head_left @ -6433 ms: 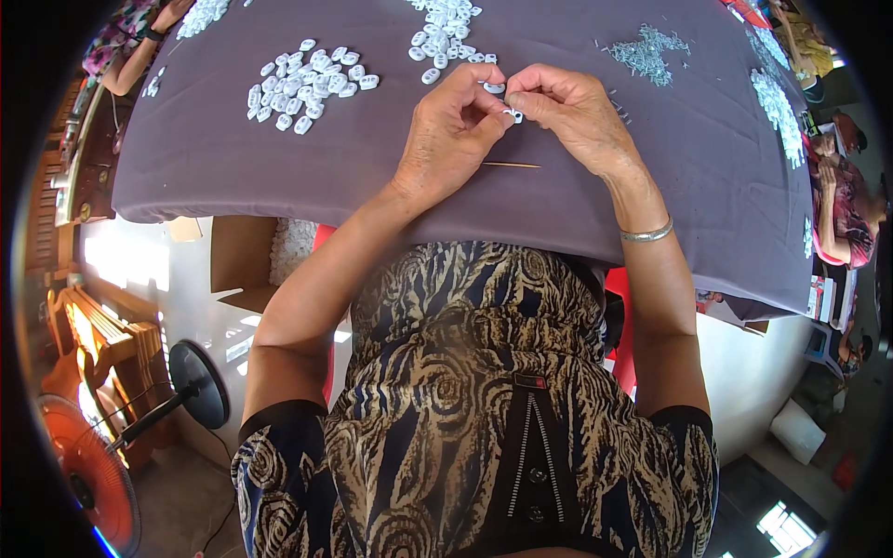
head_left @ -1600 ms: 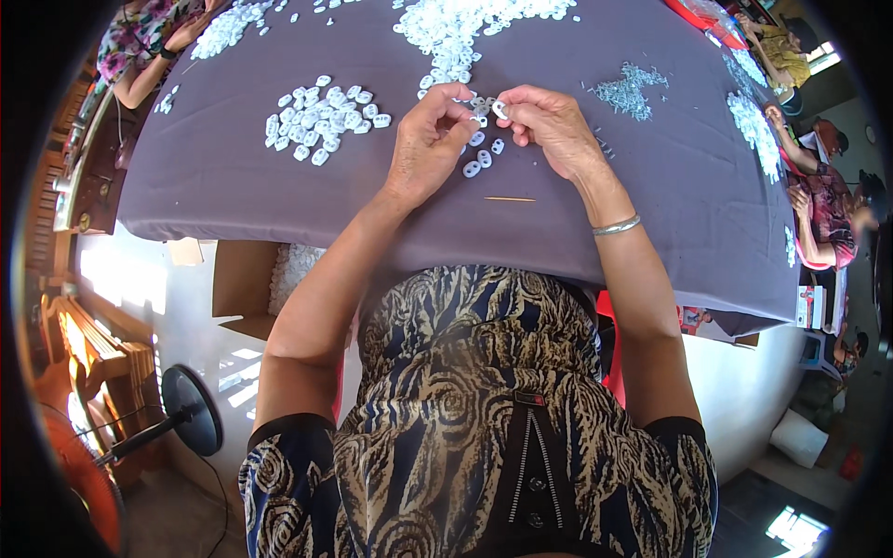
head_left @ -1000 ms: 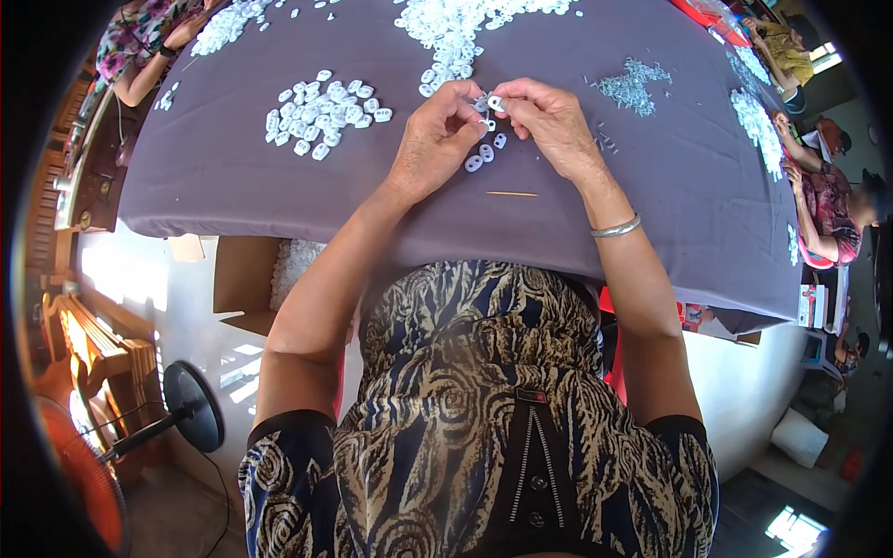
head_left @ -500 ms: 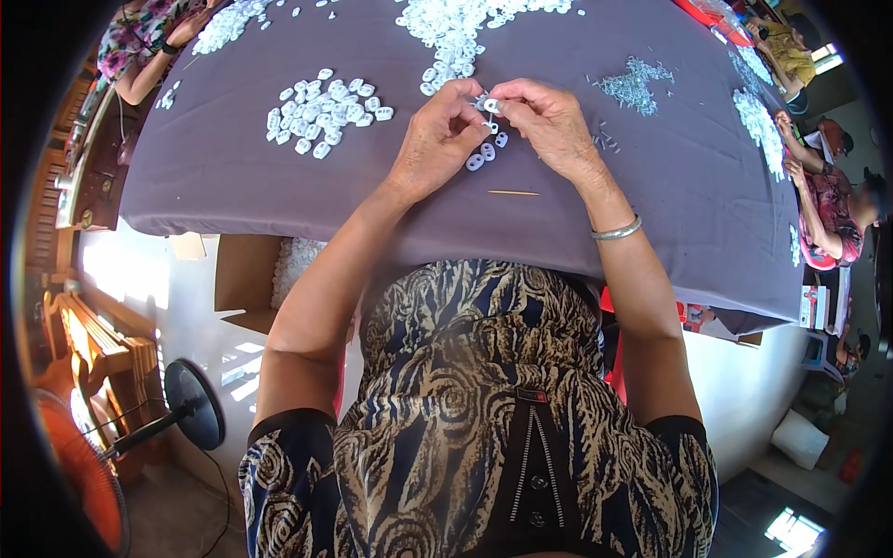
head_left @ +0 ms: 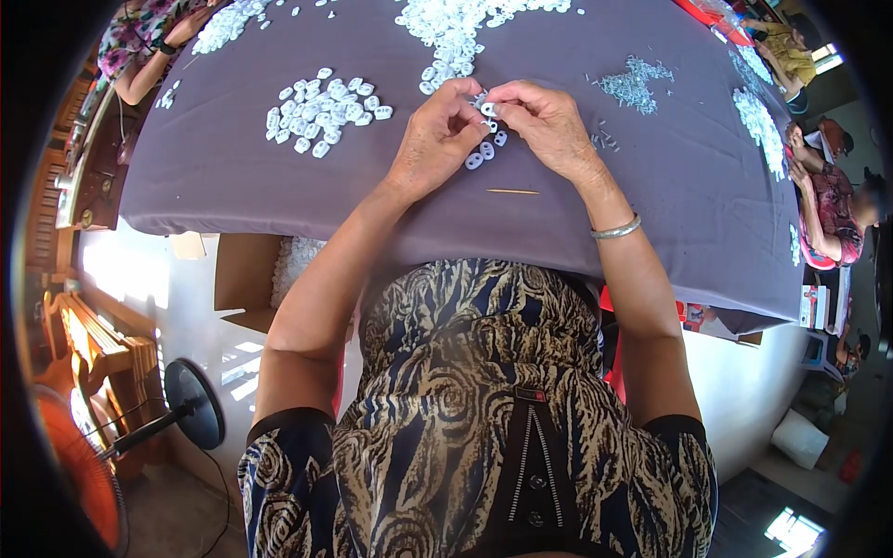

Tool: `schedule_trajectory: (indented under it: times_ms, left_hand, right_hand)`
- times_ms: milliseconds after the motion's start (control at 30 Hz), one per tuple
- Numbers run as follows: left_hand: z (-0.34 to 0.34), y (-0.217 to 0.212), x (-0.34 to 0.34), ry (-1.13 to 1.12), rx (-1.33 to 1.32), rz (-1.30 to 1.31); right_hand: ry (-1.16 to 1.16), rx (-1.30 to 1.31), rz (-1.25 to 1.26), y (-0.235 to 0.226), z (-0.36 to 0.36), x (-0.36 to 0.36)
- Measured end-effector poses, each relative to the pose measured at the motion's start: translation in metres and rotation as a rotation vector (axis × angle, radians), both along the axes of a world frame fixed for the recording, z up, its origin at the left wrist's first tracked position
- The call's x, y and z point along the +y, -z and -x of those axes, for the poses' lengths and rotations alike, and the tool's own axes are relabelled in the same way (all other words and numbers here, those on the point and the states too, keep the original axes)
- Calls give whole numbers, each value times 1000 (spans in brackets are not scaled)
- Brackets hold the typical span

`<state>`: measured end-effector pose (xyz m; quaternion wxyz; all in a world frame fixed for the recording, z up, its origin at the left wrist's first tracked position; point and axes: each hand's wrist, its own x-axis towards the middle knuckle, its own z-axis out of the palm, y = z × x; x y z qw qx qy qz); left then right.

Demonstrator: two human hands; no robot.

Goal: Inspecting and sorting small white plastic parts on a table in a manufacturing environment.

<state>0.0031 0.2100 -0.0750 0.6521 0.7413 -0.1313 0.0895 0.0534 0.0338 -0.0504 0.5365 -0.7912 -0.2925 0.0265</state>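
Over the cloth, my left hand (head_left: 439,132) and my right hand (head_left: 543,123) meet with their fingertips almost touching. Pinched in the right thumb and forefinger is a small white oval plastic piece (head_left: 488,109) with a hole in it. Another small white piece (head_left: 492,126) sits at my left thumb tip, just under the first one; the left fingers are closed on it. Tiny screws (head_left: 476,99) show partly behind the left fingers. Right below my hands lie a few loose two-hole pieces (head_left: 474,160).
A wooden toothpick-like stick (head_left: 513,192) lies nearer me on the grey tablecloth (head_left: 372,209). Left is a cluster of white pieces (head_left: 326,113); a larger heap (head_left: 448,42) lies beyond my hands. A pile of small screws (head_left: 637,86) lies right. Other people sit at both sides.
My right hand has brought its white piece slightly down and left, closer to the piece in my left fingers. The left hand stays nearly still. A person at the right has shifted their hands.
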Motion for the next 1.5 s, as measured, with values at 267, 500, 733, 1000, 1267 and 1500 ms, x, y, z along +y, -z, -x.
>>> schedule_trajectory:
  times_ms: [267,500,733,1000,1267,1500]
  left_hand:
    - [-2,4,1,-30,-40,-7]
    - [-1,1,0,-46,-19,16]
    - [0,-5,1,7,41,105]
    - [6,-18,4,65,163,206]
    - [8,-28,5,50,238,269]
    - [6,-16,0,4,80,149]
  right_hand:
    - [-24,4,9,0,1,1]
    - [-17,47,52,-4,3,1]
    - [-106,-20,56,-9,10,-1]
    - [-62,-175,68,-13,16,0]
    - [-58,-279,27,-13,16,1]
    - [-41,-345,63,-10,17,4]
